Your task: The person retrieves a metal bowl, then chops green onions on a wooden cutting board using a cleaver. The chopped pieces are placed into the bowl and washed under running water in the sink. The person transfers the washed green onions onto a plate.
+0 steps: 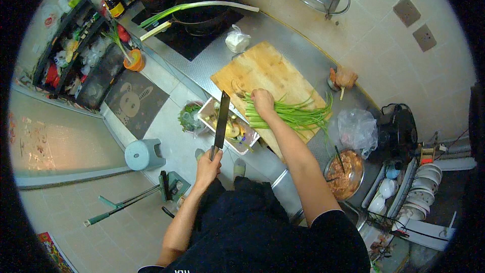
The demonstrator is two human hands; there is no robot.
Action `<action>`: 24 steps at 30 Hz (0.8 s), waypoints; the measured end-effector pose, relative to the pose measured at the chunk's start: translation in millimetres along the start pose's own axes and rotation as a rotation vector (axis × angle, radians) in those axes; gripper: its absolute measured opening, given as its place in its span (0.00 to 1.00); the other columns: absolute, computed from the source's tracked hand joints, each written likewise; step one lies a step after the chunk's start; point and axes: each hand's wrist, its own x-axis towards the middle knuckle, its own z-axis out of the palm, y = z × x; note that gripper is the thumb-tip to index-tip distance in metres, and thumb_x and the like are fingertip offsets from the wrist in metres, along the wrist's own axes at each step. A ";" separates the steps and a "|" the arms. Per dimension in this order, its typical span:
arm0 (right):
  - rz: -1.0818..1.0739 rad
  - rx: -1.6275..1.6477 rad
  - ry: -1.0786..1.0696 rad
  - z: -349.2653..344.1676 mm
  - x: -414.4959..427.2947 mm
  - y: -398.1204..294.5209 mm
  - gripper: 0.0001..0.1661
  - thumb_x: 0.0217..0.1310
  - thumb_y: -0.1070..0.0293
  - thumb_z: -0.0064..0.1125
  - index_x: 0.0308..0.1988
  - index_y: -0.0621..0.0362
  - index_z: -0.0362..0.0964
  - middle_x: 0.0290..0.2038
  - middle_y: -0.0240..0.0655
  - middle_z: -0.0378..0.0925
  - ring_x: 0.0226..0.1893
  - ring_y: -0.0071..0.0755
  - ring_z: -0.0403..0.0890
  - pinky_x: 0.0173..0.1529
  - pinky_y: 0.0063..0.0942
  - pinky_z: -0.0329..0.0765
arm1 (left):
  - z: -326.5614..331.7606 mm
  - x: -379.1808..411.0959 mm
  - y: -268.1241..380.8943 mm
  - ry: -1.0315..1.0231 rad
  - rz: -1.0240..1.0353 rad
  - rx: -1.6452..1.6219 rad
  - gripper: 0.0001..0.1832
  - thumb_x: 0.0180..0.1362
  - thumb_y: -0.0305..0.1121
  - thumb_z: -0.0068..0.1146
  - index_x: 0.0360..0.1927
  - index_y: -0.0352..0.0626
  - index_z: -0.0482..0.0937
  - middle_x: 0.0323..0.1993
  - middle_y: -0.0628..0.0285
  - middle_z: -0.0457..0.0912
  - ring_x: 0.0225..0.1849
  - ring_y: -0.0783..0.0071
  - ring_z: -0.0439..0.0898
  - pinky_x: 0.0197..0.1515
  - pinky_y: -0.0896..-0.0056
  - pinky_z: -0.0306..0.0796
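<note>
My left hand [209, 167] grips the handle of a kitchen knife [222, 123] with a broad dark blade. The blade points away from me, above a white plastic bin [202, 113] that holds vegetable scraps. On the wooden cutting board [261, 68], my right hand [262, 103] has its fingers curled over a bunch of long green stalks [301, 113], close to their thick ends. Their thin tips spread rightward past the board's edge. A few small brownish bits [238, 88] lie on the board beside the thick ends.
A long scallion [201, 4] lies across the wok [202, 21] on the hob. A tied white bag [237, 40] sits behind the board. To the right are a clear plastic bag [358, 129] and a bowl of minced food [345, 176]. A blue stool [140, 155] stands on the floor.
</note>
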 end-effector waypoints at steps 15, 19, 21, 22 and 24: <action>-0.030 -0.025 0.162 7.6 3.8 -8.6 0.03 0.44 0.73 0.59 0.23 0.59 0.78 0.30 0.42 0.78 0.38 0.45 0.77 0.43 0.38 0.75 | 6.0 13.2 14.9 -0.060 0.055 0.026 0.14 0.62 0.44 0.52 0.30 0.44 0.70 0.14 0.71 0.66 0.13 0.84 0.64 0.14 0.77 0.58; -0.026 -0.026 0.110 12.9 0.3 -5.7 0.02 0.43 0.73 0.61 0.24 0.58 0.78 0.31 0.42 0.78 0.37 0.46 0.77 0.43 0.38 0.75 | 5.8 14.2 25.1 -0.039 0.044 0.107 0.15 0.62 0.46 0.52 0.34 0.43 0.73 0.14 0.70 0.68 0.13 0.83 0.66 0.16 0.77 0.61; -0.017 0.012 0.125 13.5 -3.0 -9.6 0.02 0.43 0.73 0.62 0.24 0.58 0.78 0.30 0.43 0.79 0.36 0.47 0.77 0.43 0.39 0.75 | 6.0 20.0 26.0 -0.036 0.048 0.096 0.15 0.61 0.46 0.52 0.34 0.42 0.74 0.15 0.70 0.69 0.13 0.84 0.66 0.15 0.77 0.61; -0.013 0.032 0.131 12.9 -4.2 -13.2 0.02 0.43 0.73 0.62 0.24 0.57 0.78 0.30 0.43 0.79 0.36 0.47 0.77 0.43 0.39 0.75 | 5.9 22.8 25.8 -0.034 0.049 0.091 0.16 0.61 0.46 0.53 0.33 0.42 0.74 0.15 0.70 0.69 0.13 0.84 0.66 0.15 0.77 0.60; -0.014 0.033 0.098 11.8 -4.6 -17.6 0.02 0.43 0.73 0.62 0.24 0.57 0.78 0.29 0.43 0.78 0.35 0.47 0.77 0.42 0.40 0.75 | 9.2 33.3 25.7 -0.044 0.049 0.164 0.18 0.60 0.47 0.53 0.33 0.39 0.74 0.16 0.64 0.72 0.16 0.77 0.71 0.19 0.72 0.65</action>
